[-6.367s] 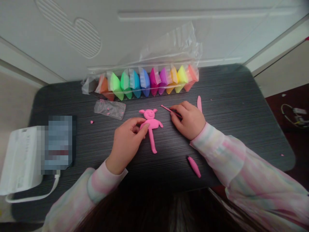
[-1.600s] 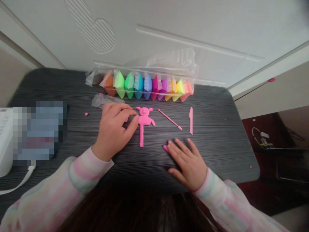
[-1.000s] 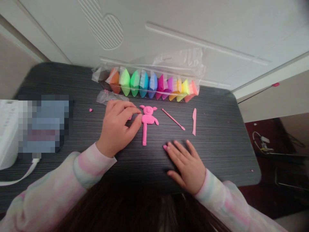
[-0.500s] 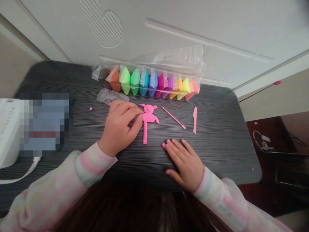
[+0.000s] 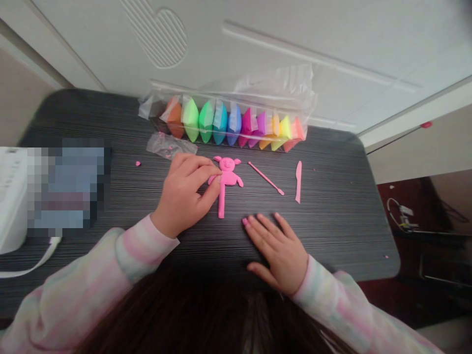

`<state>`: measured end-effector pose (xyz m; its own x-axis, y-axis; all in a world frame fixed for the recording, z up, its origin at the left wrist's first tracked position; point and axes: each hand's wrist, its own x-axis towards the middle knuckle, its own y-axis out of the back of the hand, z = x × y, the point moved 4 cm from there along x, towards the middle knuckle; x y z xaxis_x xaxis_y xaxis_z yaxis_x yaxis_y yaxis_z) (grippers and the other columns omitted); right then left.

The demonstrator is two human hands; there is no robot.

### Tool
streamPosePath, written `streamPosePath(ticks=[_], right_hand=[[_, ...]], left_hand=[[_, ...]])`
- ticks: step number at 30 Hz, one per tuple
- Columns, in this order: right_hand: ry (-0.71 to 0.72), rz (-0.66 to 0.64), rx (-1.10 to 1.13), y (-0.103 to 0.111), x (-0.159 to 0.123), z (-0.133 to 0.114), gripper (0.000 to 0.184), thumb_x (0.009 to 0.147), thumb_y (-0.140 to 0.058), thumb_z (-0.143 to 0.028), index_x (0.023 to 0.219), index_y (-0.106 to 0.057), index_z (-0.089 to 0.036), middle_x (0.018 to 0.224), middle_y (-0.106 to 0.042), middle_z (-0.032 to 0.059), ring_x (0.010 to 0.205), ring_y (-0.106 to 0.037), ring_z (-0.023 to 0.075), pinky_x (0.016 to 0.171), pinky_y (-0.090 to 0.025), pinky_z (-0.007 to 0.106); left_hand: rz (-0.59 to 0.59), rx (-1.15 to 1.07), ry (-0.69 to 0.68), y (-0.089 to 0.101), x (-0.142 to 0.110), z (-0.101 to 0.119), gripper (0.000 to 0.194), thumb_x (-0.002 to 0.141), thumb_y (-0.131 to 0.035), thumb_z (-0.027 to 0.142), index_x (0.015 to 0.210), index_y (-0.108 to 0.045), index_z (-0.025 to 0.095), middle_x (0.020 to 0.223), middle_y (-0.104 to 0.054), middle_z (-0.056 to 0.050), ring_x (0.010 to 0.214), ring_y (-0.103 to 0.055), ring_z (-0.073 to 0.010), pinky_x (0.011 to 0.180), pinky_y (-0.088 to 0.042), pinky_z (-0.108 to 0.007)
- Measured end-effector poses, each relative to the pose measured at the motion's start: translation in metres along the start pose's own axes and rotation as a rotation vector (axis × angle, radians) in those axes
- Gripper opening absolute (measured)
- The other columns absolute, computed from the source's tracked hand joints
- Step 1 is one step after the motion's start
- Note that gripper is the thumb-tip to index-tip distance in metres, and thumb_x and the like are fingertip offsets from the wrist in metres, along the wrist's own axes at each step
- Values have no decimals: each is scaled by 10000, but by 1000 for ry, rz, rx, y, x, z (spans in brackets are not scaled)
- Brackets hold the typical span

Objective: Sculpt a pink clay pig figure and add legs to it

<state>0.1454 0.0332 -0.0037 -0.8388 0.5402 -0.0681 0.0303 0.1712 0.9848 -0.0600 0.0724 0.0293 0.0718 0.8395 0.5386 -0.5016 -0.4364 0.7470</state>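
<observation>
A flat pink clay pig figure [image 5: 226, 179] lies on the dark striped table [image 5: 332, 221], with a head, a body, two arms and one long leg. My left hand [image 5: 184, 191] rests beside it, thumb and fingers curled against the figure's left side. My right hand [image 5: 276, 246] lies flat on the table with its fingers stretched out, covering a pink clay roll [image 5: 244, 222] whose end peeks out at the fingertips. A thin pink modelling stick [image 5: 266, 178] and a pink plastic knife [image 5: 298, 181] lie to the right of the figure.
A clear pack of coloured clay bags [image 5: 232, 125] stands along the table's back edge. An emptied small clear bag [image 5: 168, 145] lies in front of it. A pink crumb [image 5: 137, 163] sits further left. A white device [image 5: 13, 196] with a cable is at the left edge.
My right hand put down the modelling stick and went flat onto the clay roll near the front, then slid it slightly left. My left hand stays at the figure's side.
</observation>
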Motion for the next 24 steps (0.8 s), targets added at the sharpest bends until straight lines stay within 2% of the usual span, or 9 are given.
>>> streamPosePath(ticks=[2, 5, 9, 12, 16, 17, 21, 24], right_hand=[[41, -7, 13, 0, 1, -2, 610, 837, -367, -501, 1341, -307, -163, 1377, -383, 35, 1273, -312, 215, 1073, -129, 448], [-67, 33, -8, 2, 2, 2, 591, 846, -371, -468, 1337, -314, -145, 1358, -412, 67, 1269, -319, 230, 1062, -151, 471], [81, -29, 37, 1, 3, -5, 615, 839, -370, -496, 1347, -289, -160, 1372, -394, 41, 1269, -319, 208, 1075, -149, 456], [-42, 1, 16, 2, 4, -1, 596, 848, -379, -454, 1349, -283, -146, 1371, -393, 63, 1276, -308, 226, 1064, -164, 482], [67, -34, 63, 1, 6, -7, 602, 838, -387, -475, 1346, -292, -165, 1373, -392, 43, 1270, -322, 216, 1070, -174, 480], [49, -32, 68, 1, 6, -6, 603, 835, -397, -468, 1347, -291, -166, 1370, -396, 47, 1273, -320, 222, 1069, -176, 487], [-51, 59, 83, 7, 4, 8, 609, 830, -428, -385, 1360, -251, -142, 1365, -396, 107, 1302, -262, 260, 1047, -198, 525], [-107, 227, 109, 16, 1, 18, 598, 807, -482, -306, 1335, -278, -115, 1314, -440, 165, 1271, -319, 269, 1016, -269, 514]], left_hand=[[7, -5, 2, 0, 0, 0, 87, 763, -537, 175, 768, -622, 163, 795, -635, -38, 789, -560, -167, 780, -438, -339], [18, -12, -3, -1, 0, 0, 85, 760, -540, 171, 771, -623, 159, 798, -633, -43, 791, -557, -169, 775, -439, -341], [7, -17, 14, -1, 0, -1, 82, 764, -535, 182, 766, -617, 175, 800, -635, -33, 793, -563, -166, 779, -444, -342], [-2, -21, 22, 0, 0, -2, 76, 764, -536, 185, 770, -612, 190, 804, -635, -32, 796, -562, -166, 785, -443, -347], [-9, -34, 22, 0, -1, -2, 83, 763, -532, 182, 766, -614, 181, 800, -636, -40, 797, -558, -170, 787, -439, -351], [-7, -35, 25, -1, -1, -2, 87, 764, -529, 184, 764, -615, 180, 799, -636, -39, 796, -558, -170, 786, -439, -350], [-15, -38, 37, -2, -1, -3, 97, 767, -525, 202, 771, -619, 182, 804, -635, -37, 804, -561, -171, 788, -439, -344], [-25, -40, 52, -2, -1, -4, 96, 771, -523, 212, 779, -617, 198, 815, -634, -31, 812, -562, -171, 795, -437, -341]])
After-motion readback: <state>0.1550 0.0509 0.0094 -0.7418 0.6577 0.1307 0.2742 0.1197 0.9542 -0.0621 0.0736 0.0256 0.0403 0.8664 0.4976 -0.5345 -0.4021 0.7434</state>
